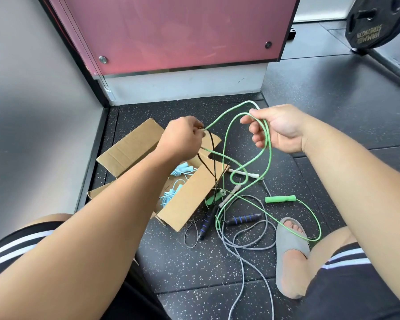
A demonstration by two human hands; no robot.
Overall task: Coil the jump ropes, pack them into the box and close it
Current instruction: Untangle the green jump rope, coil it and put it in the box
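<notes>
**Speckled gym floor: both hands hold the green rope**

A black rubber floor [194, 269] flecked with white runs up to a pink panel [171, 31] at 12 o'clock, and a weight plate [376, 21] stands at 1 o'clock.

The left hand [183, 137], just left of centre, has its fingers curled tight, pinching the green rope [269, 153] together with thin dark cords [206, 167] that hang down from it. The right hand [277, 128], at 2 o'clock from centre, pinches a loop of the same rope between thumb and forefinger; its other fingers are loosely bent, and the loop falls past them.

Below the left hand, at 9 o'clock from centre, sits the cardboard box [129, 146], flaps open, with a light blue rope [171, 195] inside. From both hands the green rope drops in loose bends to the floor beside the box, ending at a green handle [280, 199] at 4 o'clock. Near it lie a white handle [244, 173], two black handles with blue rings [244, 219] and a tangled grey rope [245, 259] trailing toward 6 o'clock. A grey slipper [289, 245] rests at 5 o'clock.
</notes>
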